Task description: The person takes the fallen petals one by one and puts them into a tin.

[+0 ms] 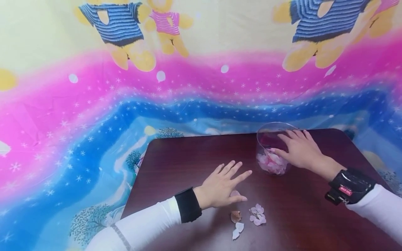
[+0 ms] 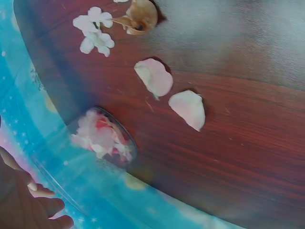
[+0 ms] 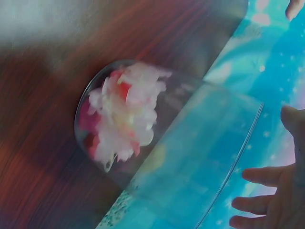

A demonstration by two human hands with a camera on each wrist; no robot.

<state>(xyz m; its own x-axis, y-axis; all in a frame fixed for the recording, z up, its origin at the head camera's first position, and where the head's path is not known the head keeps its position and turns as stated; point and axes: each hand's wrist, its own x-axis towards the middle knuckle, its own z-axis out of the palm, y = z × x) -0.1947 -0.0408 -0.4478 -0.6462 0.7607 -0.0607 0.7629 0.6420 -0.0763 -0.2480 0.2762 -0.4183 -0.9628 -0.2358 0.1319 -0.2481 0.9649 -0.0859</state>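
Observation:
A clear round container stands towards the back right of the table, with pink, white and red petals gathered in its bottom. My right hand is at its right side with fingers spread; the right wrist view has those fingers just off the rim. Fingers spread and holding nothing, my left hand hovers over the table's middle. A pink petal peeks out between its thumb and forefinger. Nearer me lie a pale pink blossom cluster, a brown dried petal and white petals.
The dark reddish-brown table has rounded back corners. Behind and around it hangs a printed cloth with bears and snowflakes. Two loose pale petals, one of them a pinkish petal, lie side by side in the left wrist view.

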